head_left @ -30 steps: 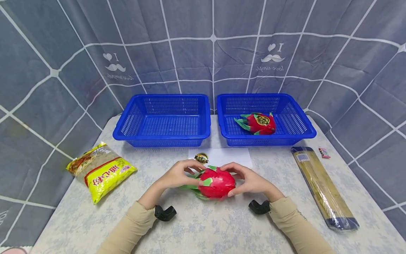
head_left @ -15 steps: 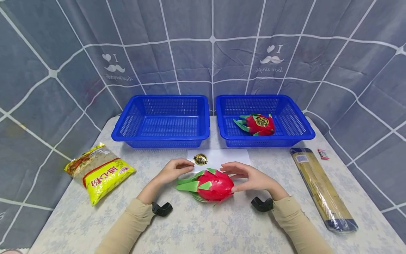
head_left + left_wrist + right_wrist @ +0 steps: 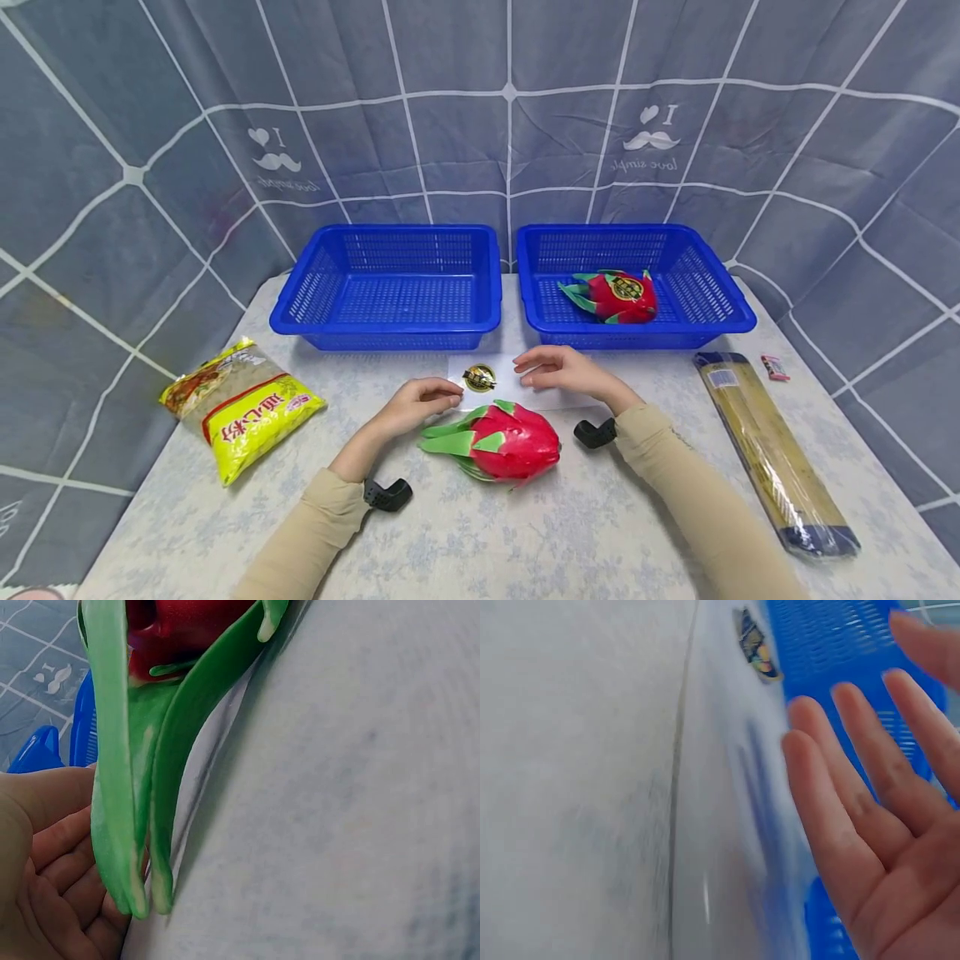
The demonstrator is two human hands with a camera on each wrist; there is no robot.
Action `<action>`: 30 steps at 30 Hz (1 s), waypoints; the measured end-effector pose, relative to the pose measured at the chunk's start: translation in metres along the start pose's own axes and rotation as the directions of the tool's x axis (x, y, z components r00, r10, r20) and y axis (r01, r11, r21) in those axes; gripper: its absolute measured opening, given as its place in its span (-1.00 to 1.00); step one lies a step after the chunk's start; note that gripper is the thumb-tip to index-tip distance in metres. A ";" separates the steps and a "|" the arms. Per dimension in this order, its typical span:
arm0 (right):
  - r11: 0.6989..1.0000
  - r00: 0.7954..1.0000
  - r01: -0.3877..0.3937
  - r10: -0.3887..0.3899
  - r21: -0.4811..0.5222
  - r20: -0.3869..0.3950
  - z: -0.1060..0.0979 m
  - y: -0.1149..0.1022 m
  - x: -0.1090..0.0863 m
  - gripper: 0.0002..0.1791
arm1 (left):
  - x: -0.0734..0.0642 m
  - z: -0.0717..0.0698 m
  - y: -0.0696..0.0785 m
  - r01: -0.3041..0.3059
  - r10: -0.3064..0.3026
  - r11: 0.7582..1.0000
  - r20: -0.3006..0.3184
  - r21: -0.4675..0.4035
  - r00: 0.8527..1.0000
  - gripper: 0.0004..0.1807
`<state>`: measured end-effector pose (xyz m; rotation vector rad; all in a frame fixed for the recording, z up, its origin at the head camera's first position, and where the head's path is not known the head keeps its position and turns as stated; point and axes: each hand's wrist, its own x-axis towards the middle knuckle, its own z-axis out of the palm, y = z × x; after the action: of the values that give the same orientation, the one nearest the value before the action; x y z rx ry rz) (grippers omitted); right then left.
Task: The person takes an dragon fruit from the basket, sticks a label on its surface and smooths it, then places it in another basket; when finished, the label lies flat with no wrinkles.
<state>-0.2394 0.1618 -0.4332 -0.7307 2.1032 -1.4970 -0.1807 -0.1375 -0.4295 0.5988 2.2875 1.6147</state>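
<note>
A red dragon fruit [image 3: 519, 442] with green leaf tips lies on its side on the table. Behind it, a white sheet [image 3: 504, 395] carries a round black-and-gold sticker [image 3: 480, 377]. My left hand [image 3: 414, 403] is just behind the leaf tips, its fingertips by the sheet's left edge. In the left wrist view, its fingers bend loosely behind the leaves [image 3: 112, 787] and grip nothing. Over the right part of the sheet is my right hand [image 3: 568, 372], empty. Its fingers [image 3: 877, 757] are spread apart in the right wrist view, with the sticker beyond their tips.
Two blue baskets stand at the back; the left basket [image 3: 386, 323] shows a bare floor. Another dragon fruit [image 3: 628, 298] with a sticker lies in the right basket [image 3: 637, 327]. A yellow bag [image 3: 251, 408] lies left, a long wrapped pack [image 3: 776, 454] and small packet [image 3: 775, 367] right.
Both hands were around the dragon fruit; the left hand let go and drew back left, then the right hand left the fruit and moved back over the sheet. The fruit stayed on the table.
</note>
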 end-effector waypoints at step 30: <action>0.977 0.994 -0.065 0.046 -0.201 -0.096 0.026 0.005 0.068 -0.72 | 0.001 -0.001 -0.001 0.021 -0.021 1.000 -0.018 -0.006 1.000 -0.73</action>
<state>-0.2753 0.1004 -0.4501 -0.6801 2.3515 -1.3211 -0.1818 -0.1381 -0.4302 0.5589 2.2934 1.6237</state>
